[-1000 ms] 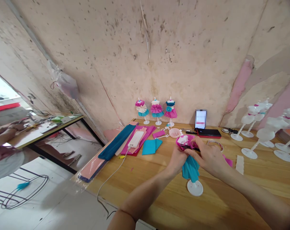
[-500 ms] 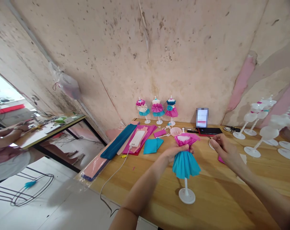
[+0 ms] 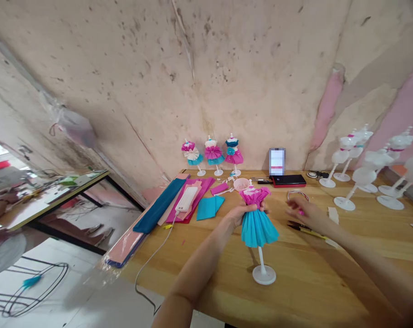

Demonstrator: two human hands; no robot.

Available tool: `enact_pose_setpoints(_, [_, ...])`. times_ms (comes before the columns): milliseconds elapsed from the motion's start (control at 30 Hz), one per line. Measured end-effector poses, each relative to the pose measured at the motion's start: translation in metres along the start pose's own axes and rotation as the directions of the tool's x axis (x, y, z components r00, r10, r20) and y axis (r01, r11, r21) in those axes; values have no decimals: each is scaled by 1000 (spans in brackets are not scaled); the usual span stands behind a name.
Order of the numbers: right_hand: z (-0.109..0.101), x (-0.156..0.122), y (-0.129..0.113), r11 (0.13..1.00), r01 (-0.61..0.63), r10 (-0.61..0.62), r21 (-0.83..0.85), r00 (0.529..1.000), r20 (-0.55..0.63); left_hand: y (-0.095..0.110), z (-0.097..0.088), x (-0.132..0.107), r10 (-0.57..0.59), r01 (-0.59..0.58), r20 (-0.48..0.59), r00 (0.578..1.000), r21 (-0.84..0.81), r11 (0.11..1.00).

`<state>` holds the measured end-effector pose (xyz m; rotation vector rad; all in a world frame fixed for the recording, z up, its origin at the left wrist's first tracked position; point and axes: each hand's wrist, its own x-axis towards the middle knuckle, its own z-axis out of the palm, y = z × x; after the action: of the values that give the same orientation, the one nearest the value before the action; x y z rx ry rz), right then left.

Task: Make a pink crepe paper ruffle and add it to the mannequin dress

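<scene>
My left hand [image 3: 242,214] is closed round the waist of a small white dress form on a stand [image 3: 263,274]. The form wears a pink crepe-paper bodice [image 3: 254,196] and a teal pleated skirt [image 3: 258,228]. It is upright, its round base on or just above the wooden table [image 3: 295,291]. My right hand [image 3: 302,212] is a little to the right of the doll, low over the table and smeared by motion. A pink scrap shows at its fingers. Scissors [image 3: 307,230] lie on the table just in front of that hand.
Three dressed dolls [image 3: 211,152] stand at the wall beside a propped phone [image 3: 277,161] and a dark box [image 3: 288,181]. Bare white forms [image 3: 358,175] crowd the right. Crepe sheets [image 3: 160,205], a power bank [image 3: 186,199] and its cable lie left. Another person's arm [image 3: 1,202] rests at a far-left table.
My right hand let go of the doll and moved right, down toward the table; scissors now lie there. My left hand has stood the doll upright.
</scene>
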<state>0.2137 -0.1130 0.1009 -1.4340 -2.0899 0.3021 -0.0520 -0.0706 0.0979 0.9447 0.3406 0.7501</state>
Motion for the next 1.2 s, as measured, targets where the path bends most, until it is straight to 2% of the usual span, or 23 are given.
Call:
enact_pose_setpoints(33, [-11,13,-20,988,3,-4,153,1000,7,0,3,2,-30,30,-5,1000,29,999])
enact_pose_setpoints(100, [-31,35,-57,943,15,-9,333,1000,-20,0,12,6,-63,63,-14,998,68,996])
enact_pose_setpoints(200, [-51,51,-86,916,42,-22,398,998,-54,4,26,12,-28,29,-8,1000,98,995])
enact_pose_setpoints(300, [-56,47,-72,915,52,62,400,962,-267,11,27,15,53,-43,-59,997,157,987])
enact_pose_setpoints(333, [-55,44,-62,925,42,86,377,944,-318,14,25,16,76,-60,-85,993,179,982])
enact_pose_setpoints(367, [-53,41,-51,939,17,99,343,943,-318,17,22,17,96,-74,-108,989,198,977])
enact_pose_setpoints(467, [-45,35,-32,962,-24,60,274,990,-124,24,16,23,149,-111,-128,981,263,958])
enact_pose_setpoints(600, [-44,37,-55,928,63,-13,366,990,-137,28,28,36,265,-221,-60,962,398,891])
enact_pose_setpoints(700, [-47,39,-67,922,39,60,385,969,-241,27,39,43,345,-291,-27,938,480,827])
enact_pose_setpoints(800, [-43,30,-40,944,-9,103,330,958,-267,25,40,45,430,-332,-49,901,560,759])
enact_pose_setpoints(867, [-35,19,-11,974,-71,111,217,977,-180,22,36,47,463,-336,-69,884,596,730])
enact_pose_setpoints(933, [-27,9,13,992,-93,93,88,996,5,21,34,51,503,-351,-82,861,620,702])
enact_pose_setpoints(967, [-23,6,19,996,-81,79,38,996,45,20,34,53,531,-367,-85,843,630,684])
enact_pose_setpoints(1033, [-17,6,19,999,-40,40,5,999,22,18,38,59,591,-404,-86,802,650,643])
enact_pose_setpoints(1100, [-12,15,8,996,-12,14,83,999,-31,16,45,63,632,-423,-80,771,677,602])
enact_pose_setpoints(1200, [3,36,-12,957,2,-1,291,1000,-4,13,52,63,648,-399,-54,760,748,530])
